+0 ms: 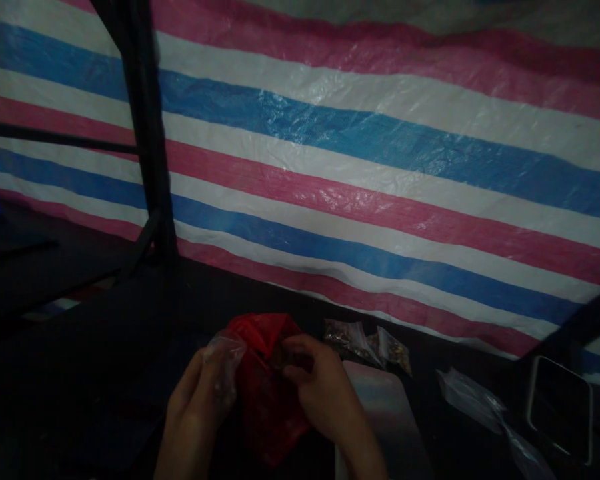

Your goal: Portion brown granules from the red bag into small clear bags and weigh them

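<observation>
Red bag (270, 420) at six o'clock in the view, its mouth facing the right hand (320, 380)! Those fingers curl in from three o'clock; whether they pinch anything, I can't tell. At nine o'clock the left hand (193, 393) grips a clear bag (231, 352), seemingly to keep it close alongside. Filled packets (345, 333) lie at two o'clock, probably parked within reach.
</observation>
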Demonstrator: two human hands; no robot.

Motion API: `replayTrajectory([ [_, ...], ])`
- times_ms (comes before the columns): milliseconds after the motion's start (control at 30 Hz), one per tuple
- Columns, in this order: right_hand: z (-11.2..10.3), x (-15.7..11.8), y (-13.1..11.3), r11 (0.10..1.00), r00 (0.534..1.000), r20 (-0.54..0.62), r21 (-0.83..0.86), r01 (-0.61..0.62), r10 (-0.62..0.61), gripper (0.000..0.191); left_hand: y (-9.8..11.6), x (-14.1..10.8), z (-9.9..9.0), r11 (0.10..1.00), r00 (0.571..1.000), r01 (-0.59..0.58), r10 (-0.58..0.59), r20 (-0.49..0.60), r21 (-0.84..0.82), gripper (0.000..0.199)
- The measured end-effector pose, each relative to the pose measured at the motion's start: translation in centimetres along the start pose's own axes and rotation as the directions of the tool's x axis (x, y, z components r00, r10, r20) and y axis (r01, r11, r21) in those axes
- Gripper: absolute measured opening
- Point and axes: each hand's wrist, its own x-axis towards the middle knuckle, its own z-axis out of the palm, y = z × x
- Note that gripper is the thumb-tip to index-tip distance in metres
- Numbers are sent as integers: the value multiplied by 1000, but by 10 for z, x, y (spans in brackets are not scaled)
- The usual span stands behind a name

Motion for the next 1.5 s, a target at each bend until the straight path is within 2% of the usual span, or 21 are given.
replayTrajectory([
  [100,-9,-4,-1,998,1000,5,66,24,-24,39,-6,-3,-2,980,992,-110,97,85,167,47],
  [200,-19,-12,-7,987,997,30,145,68,-73,36,-24,-1,-5,905,947,-307,260,188,296,47],
  [267,-25,-18,-15,969,992,58,227,93,-108,35,-38,3,-6,833,897,-428,343,279,351,44],
  [367,-28,-27,-25,957,991,50,270,106,-124,38,-55,9,-8,678,792,-605,460,401,418,42],
  [500,-20,-33,-30,985,988,-29,80,153,-151,53,-62,8,-6,485,647,-761,517,560,431,48],
  [600,-15,-33,-31,969,970,-4,-49,241,-242,59,-62,5,-3,435,611,-791,506,609,431,51],
  [767,-12,-31,-35,908,920,42,-151,391,-390,61,-60,5,-3,476,656,-754,524,543,452,44],
  [867,-10,-29,-36,874,899,53,-215,436,-435,57,-60,7,-5,507,671,-740,514,534,442,46],
  [1167,-8,-27,-43,924,932,13,-127,361,-362,56,-65,12,-6,608,682,-718,519,515,339,46],
  [1200,-11,-26,-43,925,932,-14,-133,357,-362,55,-64,13,-8,631,702,-697,506,500,340,44],
  [1267,-16,-22,-38,925,935,-62,-182,334,-350,54,-60,13,-12,706,776,-615,462,430,351,39],
  [1367,-19,-12,-25,916,962,-42,-319,242,-269,53,-56,12,-20,829,884,-449,356,304,334,42],
  [1500,-6,5,-11,872,985,-39,-471,132,-170,53,-56,11,-18,882,934,-349,299,198,316,50],
])
